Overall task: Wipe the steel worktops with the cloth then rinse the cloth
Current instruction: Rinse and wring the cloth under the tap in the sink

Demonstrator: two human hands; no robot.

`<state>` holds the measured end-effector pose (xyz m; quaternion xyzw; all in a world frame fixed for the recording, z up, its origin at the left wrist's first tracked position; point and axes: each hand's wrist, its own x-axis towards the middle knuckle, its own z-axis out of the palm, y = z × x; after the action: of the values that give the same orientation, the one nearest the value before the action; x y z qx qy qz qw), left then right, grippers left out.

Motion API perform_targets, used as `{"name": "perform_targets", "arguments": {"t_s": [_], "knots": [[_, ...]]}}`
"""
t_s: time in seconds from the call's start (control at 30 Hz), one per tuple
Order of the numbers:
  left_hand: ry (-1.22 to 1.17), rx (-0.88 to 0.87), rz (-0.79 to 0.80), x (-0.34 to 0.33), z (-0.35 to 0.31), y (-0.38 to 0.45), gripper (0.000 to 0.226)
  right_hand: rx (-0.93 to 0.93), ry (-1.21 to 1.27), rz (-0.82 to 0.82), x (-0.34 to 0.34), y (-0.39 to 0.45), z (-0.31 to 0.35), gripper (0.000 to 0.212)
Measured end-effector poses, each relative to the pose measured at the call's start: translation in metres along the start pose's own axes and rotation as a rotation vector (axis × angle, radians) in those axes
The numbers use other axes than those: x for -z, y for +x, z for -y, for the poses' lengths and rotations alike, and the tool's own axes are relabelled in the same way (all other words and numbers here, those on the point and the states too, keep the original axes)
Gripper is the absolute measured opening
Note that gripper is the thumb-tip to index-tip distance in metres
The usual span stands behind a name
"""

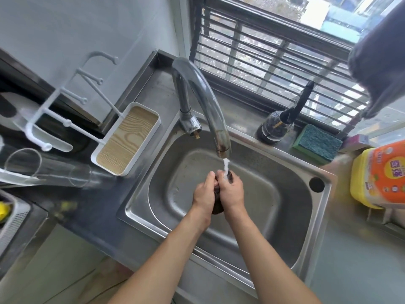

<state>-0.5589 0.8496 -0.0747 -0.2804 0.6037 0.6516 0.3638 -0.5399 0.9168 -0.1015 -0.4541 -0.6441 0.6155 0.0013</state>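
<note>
A dark brown cloth (217, 204) is bunched between both my hands over the steel sink (291, 227). My left hand (205, 191) grips its left side and my right hand (232, 190) grips its right side. Water runs from the curved steel tap (206, 95) straight onto the top of the cloth. Most of the cloth is hidden by my fingers; a dark end hangs below my wrists. The steel worktop (355, 270) lies to the right of the sink.
A green scouring sponge (315, 142) and a dark bottle (276, 128) sit on the ledge behind the sink. A yellow detergent container (379, 178) stands at the right. A white rack with a wood-grain tray (127, 139) and clear glasses (46, 167) stand left.
</note>
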Motion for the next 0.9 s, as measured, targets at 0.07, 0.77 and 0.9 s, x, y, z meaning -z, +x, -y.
{"name": "perform_targets", "arguments": {"t_s": [0.07, 0.77, 0.9], "knots": [[0.03, -0.031, -0.034, 0.002, -0.002, -0.001, 0.057, -0.087, 0.059, -0.051, 0.004, 0.004, 0.008, 0.041], [0.136, 0.056, -0.004, -0.006, -0.016, -0.008, 0.057, -0.196, 0.235, -0.001, -0.008, -0.019, 0.004, 0.036], [0.172, 0.066, -0.032, -0.002, -0.011, -0.009, 0.048, -0.329, 0.276, -0.113, 0.0, -0.008, 0.012, 0.038]]}}
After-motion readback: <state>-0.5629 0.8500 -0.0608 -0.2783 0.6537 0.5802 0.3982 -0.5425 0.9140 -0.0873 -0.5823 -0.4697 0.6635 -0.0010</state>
